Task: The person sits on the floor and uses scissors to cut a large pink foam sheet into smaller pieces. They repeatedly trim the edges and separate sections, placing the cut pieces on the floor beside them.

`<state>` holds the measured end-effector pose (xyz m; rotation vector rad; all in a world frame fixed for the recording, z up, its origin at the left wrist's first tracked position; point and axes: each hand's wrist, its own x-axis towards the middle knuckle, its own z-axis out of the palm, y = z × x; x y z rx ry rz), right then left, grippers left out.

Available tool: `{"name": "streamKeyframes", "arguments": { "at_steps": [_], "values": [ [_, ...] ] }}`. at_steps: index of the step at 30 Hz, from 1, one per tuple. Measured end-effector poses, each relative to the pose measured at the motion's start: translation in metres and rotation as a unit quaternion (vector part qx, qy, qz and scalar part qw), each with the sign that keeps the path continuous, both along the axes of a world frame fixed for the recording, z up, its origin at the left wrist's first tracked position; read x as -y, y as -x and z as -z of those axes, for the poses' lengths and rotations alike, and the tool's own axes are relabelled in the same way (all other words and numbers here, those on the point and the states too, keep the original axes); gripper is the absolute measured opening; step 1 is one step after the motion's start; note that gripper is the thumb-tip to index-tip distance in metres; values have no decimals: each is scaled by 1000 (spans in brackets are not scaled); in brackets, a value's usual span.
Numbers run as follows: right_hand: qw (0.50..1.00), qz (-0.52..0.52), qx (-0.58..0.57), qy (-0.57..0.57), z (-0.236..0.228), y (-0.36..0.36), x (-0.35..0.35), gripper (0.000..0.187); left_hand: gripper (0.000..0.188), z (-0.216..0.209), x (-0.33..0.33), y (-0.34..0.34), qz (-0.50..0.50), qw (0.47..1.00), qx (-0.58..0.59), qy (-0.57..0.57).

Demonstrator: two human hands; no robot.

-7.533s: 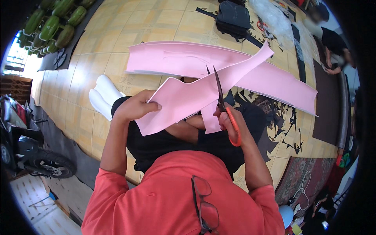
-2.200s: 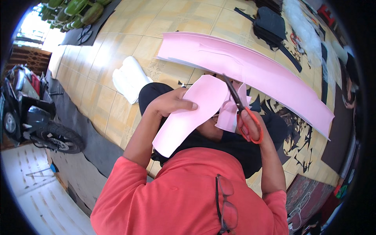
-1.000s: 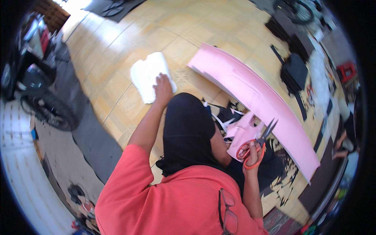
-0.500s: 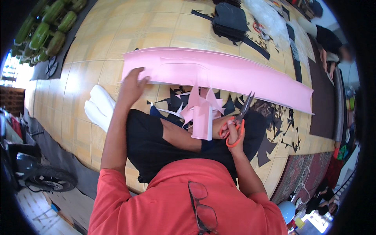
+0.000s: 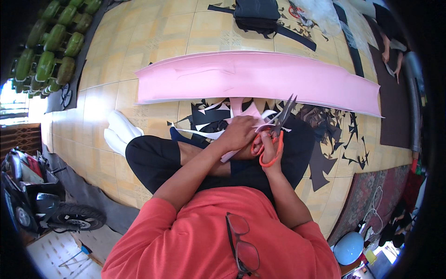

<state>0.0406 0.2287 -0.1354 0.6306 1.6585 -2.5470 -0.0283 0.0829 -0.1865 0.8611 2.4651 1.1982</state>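
Held orange-handled scissors (image 5: 285,116) in the right hand (image 5: 268,151), at the centre of the frame, with fingers curled closely around the loops and dark blades slightly parted, tips toward the top and a little right. Rested the left hand (image 5: 240,135), back upward, just to the left of the handles, over a pile of pink scraps (image 5: 251,113); could not tell pinching from mere touching there, with fingertips hidden. Had more scraps around the wrists: white slivers and black pieces (image 5: 213,115) to the left, brown and black offcuts (image 5: 320,123) to the right. Sat cross-legged beneath all this, in dark bottoms and a red shirt (image 5: 200,232), with glasses (image 5: 244,249) hung on the chest at bottom centre. Saw just beyond the scraps a long pink panel (image 5: 260,76), laid across the tiled floor (image 5: 153,42) from centre left to right. Saw farther out a white roll (image 5: 121,131) at centre left, a black bag (image 5: 255,17) at top centre, clear plastic (image 5: 320,16) and another person (image 5: 388,23) at upper right, green canisters (image 5: 46,65) at upper left, a motorcycle (image 5: 46,207) at lower left and a patterned carpet (image 5: 360,195) at lower right
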Motion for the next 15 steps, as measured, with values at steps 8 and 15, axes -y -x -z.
{"name": "streamKeyframes", "arguments": {
  "at_steps": [8, 15],
  "values": [
    [1000, 11, 15, 3, 8, -2, -4, 22, 37, -53, 31, 70, -79, 987, 63, 121],
    [1000, -19, 15, -20, -1, 3, 1, 20, 62, 6, 81, 151, -256, 941, -124, 180]
  ]
}}
